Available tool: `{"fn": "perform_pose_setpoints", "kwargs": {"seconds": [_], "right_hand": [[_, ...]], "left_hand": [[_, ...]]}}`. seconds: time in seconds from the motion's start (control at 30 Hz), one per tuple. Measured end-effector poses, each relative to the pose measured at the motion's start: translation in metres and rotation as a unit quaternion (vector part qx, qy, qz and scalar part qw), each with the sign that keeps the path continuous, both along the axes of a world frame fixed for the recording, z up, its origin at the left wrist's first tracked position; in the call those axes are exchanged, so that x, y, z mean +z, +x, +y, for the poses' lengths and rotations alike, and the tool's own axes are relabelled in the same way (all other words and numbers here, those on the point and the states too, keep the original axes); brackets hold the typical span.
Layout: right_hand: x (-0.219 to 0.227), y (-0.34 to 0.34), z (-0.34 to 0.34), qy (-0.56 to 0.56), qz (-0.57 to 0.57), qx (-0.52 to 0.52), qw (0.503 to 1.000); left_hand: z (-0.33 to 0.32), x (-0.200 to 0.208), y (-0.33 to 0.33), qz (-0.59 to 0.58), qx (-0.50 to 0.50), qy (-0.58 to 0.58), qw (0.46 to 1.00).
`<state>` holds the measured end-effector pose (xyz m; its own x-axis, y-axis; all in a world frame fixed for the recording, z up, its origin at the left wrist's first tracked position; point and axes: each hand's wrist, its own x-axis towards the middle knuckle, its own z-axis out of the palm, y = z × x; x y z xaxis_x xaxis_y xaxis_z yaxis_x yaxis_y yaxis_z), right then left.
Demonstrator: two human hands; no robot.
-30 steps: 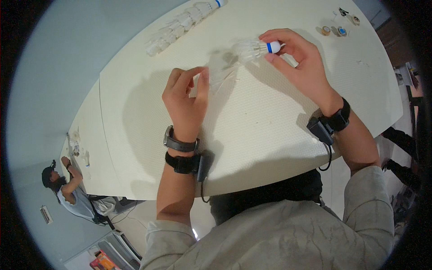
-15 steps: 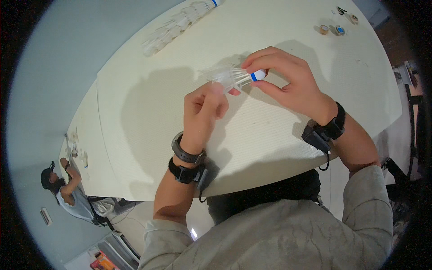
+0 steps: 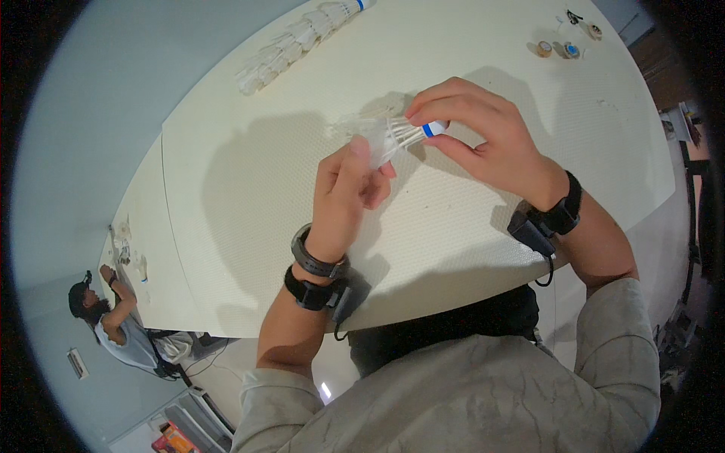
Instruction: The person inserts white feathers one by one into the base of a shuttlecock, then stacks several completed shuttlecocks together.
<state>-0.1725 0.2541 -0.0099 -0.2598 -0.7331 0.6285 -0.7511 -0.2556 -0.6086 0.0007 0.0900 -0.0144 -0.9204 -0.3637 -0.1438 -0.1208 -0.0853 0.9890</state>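
Between my hands, above the white table, is a white shuttlecock (image 3: 406,136) with a blue band round its cork, tilted so the cork points right. My right hand (image 3: 483,132) grips the cork end between thumb and fingers. At the feather end, my left hand (image 3: 351,174) is closed on the skirt, thumb pressed against the feathers and the other fingers curled beneath. The feather tips at the far left of the skirt look ragged and blurred. Both wrists wear black straps with small dark devices.
A long stack of nested shuttlecocks (image 3: 302,45) lies at the table's far left. Tape rolls (image 3: 544,49) and a few small items sit at the far right. Another person (image 3: 113,317) works at an adjoining table (image 3: 155,302) on the left, with shuttlecocks near them.
My left hand has shifted slightly right along the feathers, and its thumb now lies on the skirt. The right hand keeps its grip on the cork, almost unmoved.
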Motion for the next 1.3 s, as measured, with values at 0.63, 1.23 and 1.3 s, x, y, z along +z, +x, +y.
{"fn": "perform_pose_setpoints", "kwargs": {"seconds": [0.63, 1.23, 1.3], "right_hand": [[0.002, 0.001, -0.001, -0.004, 0.011, -0.013, 1.0], [-0.001, -0.004, 0.001, -0.007, 0.002, -0.09, 0.996], [0.0, -0.023, 0.005, -0.006, 0.002, -0.111, 0.994]], "left_hand": [[0.007, 0.003, -0.001, 0.044, 0.028, -0.057, 0.997], [0.002, -0.012, -0.004, 0.172, 0.058, -0.022, 0.983], [-0.006, -0.003, 0.0, 0.135, 0.147, -0.014, 0.98]]}}
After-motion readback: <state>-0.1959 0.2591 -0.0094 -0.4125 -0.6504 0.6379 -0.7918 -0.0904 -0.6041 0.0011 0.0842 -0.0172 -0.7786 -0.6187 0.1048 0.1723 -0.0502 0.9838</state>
